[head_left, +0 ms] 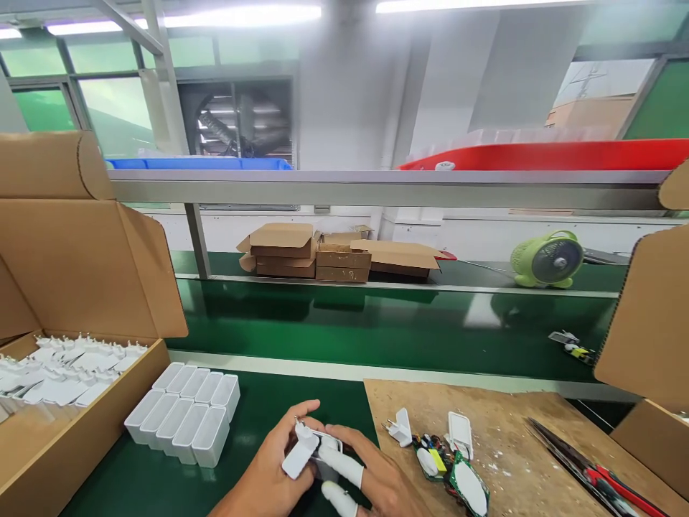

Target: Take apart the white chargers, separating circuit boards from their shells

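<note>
Near the front centre, my left hand point(277, 463) is closed around a white plug cover point(299, 457) with metal prongs at its top end. My right hand point(385, 482), wearing white finger cots, grips a white box-shaped charger housing point(326, 470) pressed against the cover; the fingers hide part of both. To the left, several open white housings point(180, 416) stand in two rows on the green work surface. Right of my hands lie circuit boards point(468, 481) with white pads and wires, a loose plug cover point(400, 428) and a small white housing point(459, 434).
An open cardboard box point(123, 388) full of white plug covers stands at left. A brown board point(517, 445) bears long tweezers point(560, 449) and red-handled pliers point(619, 485). Beyond runs a green conveyor point(377, 323), with flat cartons point(341, 262) and a green fan point(549, 260) behind it.
</note>
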Demonstrator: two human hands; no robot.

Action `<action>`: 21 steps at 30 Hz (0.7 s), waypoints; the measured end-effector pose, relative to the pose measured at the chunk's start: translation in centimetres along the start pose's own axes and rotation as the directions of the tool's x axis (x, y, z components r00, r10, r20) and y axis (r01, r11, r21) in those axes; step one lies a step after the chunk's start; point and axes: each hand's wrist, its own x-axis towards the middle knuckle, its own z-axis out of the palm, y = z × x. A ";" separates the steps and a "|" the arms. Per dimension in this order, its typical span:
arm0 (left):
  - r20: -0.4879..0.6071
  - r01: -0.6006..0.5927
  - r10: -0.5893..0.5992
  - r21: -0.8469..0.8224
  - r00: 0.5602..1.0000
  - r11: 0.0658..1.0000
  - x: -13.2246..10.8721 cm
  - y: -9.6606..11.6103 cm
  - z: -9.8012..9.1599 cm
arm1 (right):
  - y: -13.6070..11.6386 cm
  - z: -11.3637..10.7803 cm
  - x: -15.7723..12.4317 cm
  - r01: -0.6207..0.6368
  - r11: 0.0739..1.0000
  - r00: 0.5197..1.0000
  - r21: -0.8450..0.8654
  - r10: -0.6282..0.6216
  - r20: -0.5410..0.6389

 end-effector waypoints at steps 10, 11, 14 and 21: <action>0.057 0.065 -0.056 -0.171 0.997 0.983 0.4 1.1 -2.2 | -0.8 -0.4 0.7 -0.102 0.991 0.995 0.089 0.102 0.004; 0.067 0.066 -0.055 -0.175 0.996 0.982 0.5 1.5 -2.4 | -1.0 -0.5 0.7 -0.119 0.990 0.993 0.072 0.119 0.009; 0.062 0.067 -0.056 -0.193 0.996 0.979 0.8 2.2 -2.5 | -1.3 -0.6 0.7 -0.214 0.977 0.977 -0.013 0.214 -0.016; -0.097 0.061 -0.077 -0.156 0.992 0.986 1.1 1.2 -2.4 | -1.1 0.1 0.2 -0.233 0.970 0.972 0.065 0.233 0.017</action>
